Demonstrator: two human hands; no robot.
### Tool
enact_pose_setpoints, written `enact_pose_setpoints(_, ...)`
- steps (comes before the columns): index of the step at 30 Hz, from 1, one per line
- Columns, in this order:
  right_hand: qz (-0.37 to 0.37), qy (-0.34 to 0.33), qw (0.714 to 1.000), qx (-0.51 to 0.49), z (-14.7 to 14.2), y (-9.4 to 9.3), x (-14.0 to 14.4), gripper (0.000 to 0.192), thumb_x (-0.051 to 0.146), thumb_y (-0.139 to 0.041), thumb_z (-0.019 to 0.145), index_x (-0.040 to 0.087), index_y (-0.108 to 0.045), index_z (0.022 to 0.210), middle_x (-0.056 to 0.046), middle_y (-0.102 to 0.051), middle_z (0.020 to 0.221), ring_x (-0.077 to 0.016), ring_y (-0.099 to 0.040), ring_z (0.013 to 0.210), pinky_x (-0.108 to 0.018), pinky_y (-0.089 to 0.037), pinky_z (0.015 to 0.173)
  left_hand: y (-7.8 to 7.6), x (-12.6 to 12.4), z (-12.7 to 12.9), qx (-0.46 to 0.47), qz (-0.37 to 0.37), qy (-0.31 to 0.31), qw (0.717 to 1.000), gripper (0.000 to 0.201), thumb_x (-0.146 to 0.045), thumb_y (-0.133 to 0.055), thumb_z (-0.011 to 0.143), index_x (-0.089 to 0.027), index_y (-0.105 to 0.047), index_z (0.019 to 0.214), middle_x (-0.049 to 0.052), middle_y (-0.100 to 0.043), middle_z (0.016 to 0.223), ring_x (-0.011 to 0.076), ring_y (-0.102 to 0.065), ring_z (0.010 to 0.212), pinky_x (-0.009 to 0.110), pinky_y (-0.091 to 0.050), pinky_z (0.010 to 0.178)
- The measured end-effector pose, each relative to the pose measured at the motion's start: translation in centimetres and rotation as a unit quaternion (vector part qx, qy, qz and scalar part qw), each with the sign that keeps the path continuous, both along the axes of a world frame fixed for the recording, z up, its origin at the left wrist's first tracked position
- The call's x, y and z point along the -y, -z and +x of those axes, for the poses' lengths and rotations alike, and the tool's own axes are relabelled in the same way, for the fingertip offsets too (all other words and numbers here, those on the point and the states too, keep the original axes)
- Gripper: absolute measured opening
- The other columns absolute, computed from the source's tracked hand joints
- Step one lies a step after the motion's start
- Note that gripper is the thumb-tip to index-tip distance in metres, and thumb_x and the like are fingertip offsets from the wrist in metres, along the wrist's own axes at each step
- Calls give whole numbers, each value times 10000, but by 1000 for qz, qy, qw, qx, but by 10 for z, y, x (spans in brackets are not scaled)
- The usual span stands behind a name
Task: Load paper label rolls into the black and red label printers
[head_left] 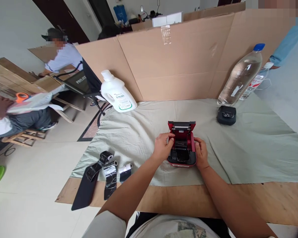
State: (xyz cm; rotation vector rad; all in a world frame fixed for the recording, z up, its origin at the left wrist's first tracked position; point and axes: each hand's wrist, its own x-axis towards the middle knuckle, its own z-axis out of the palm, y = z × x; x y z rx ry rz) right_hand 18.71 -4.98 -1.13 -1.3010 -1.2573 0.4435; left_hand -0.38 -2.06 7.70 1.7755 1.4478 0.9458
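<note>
centrally, a small red printer [182,145] sits on the pale cloth [250,148] covering the counter, lid [181,126] tipped up and back so the paper bay is exposed. the left hand [163,145] rests at the printer's left side, fingers [169,136] curled over the edge into the open bay; whether they pinch anything there cannot be told. the right hand [201,152] clasps the right side of the casing, seemingly steadying it. the bay looks dark; contents not legible.

left of the printer, at the cloth's edge, lie three dark rolls [111,167], partly unwound, strips trailing toward the near edge. further back, a small black device [226,115] sits closed. behind it two clear bottles [240,77] lean on the cardboard screen [178,62], the larger holding clear liquid. a white jug [117,94], capped, leans at the screen's left. other people sit beyond, well apart.
</note>
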Motion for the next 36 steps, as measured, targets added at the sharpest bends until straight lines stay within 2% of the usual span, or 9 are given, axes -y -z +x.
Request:
enact_pose_setpoints(3, -22, 10, 1000, 19, 2, 14, -5, 408, 492, -348, 967, 185, -604, 1049, -93, -635, 1041, -228, -576, 1009, -458, -461, 930, -5, -14, 16, -94, 5, 62, 994, 195, -245, -575, 801, -263, -733, 915, 61, -721, 969, 322, -507, 1103, 522, -277, 1059)
enact_pose_setpoints(7, -36, 5, 999, 27, 5, 19, -5, 403, 499, -354, 966, 191, -608, 1028, -82, -640, 1009, -222, -576, 970, -436, -470, 896, 8, -26, 32, -175, 8, 149, 973, 82, -288, -687, 703, -235, -722, 754, 131, -715, 858, 402, -430, 1152, 575, -176, 1051)
enact_pose_setpoints(12, -51, 2, 998, 25, 6, 22, -7, 420, 535, -377, 947, 190, -608, 1012, -84, -643, 980, -230, -581, 948, -433, -473, 871, 19, -30, 36, -211, 18, 164, 963, 136, -332, -710, 668, -213, -665, 620, 165, -674, 792, 424, -406, 1152, 571, -164, 1026)
enact_pose_setpoints(16, -52, 5, 998, 21, 7, 25, -8, 429, 552, -385, 934, 193, -608, 1010, -84, -643, 979, -230, -581, 942, -432, -470, 873, 8, -27, 36, -274, 21, 155, 949, 127, -205, -697, 625, -198, -675, 750, 155, -666, 946, 404, -444, 1113, 559, -229, 1001)
enact_pose_setpoints(23, -82, 4, 997, 12, 9, 24, -7, 491, 606, -374, 905, 184, -599, 1017, -94, -636, 997, -247, -574, 964, -461, -448, 899, -16, -7, 28, -165, -26, 142, 976, 377, -156, -659, 659, -210, -597, 1027, 64, -661, 986, 316, -567, 1056, 525, -283, 1059)
enact_pose_setpoints(26, -103, 6, 995, 10, 10, 22, -6, 521, 626, -378, 883, 174, -601, 1013, -105, -637, 992, -255, -576, 959, -463, -445, 890, -26, 7, 2, 0, -42, 173, 984, 414, -184, -632, 718, -215, -582, 1128, 61, -647, 1126, 252, -600, 1044, 420, -412, 995)
enact_pose_setpoints(30, -122, 15, 992, 7, 10, 20, -6, 528, 642, -388, 858, 181, -599, 1002, -103, -644, 979, -256, -583, 940, -458, -445, 872, -32, 20, -62, 176, -153, 159, 959, 433, -341, -668, 755, -175, -609, 1150, 87, -667, 1086, 242, -640, 951, 349, -509, 820)
enact_pose_setpoints(33, -126, 20, 992, 10, 10, 18, -6, 506, 628, -392, 851, 187, -594, 995, -105, -646, 982, -264, -588, 944, -457, -444, 873, -24, 23, -120, 130, -254, 117, 951, 440, -368, -711, 702, -163, -664, 1088, 62, -700, 978, 237, -658, 866, 336, -525, 753)
enact_pose_setpoints(36, -137, 13, 991, -2, 11, 18, -5, 464, 610, -410, 848, 208, -589, 995, -112, -640, 991, -298, -586, 960, -483, -440, 878, -11, 21, -172, 12, -265, 58, 962, 411, -280, -731, 627, -186, -703, 1026, 43, -719, 968, 260, -660, 913, 351, -527, 804)
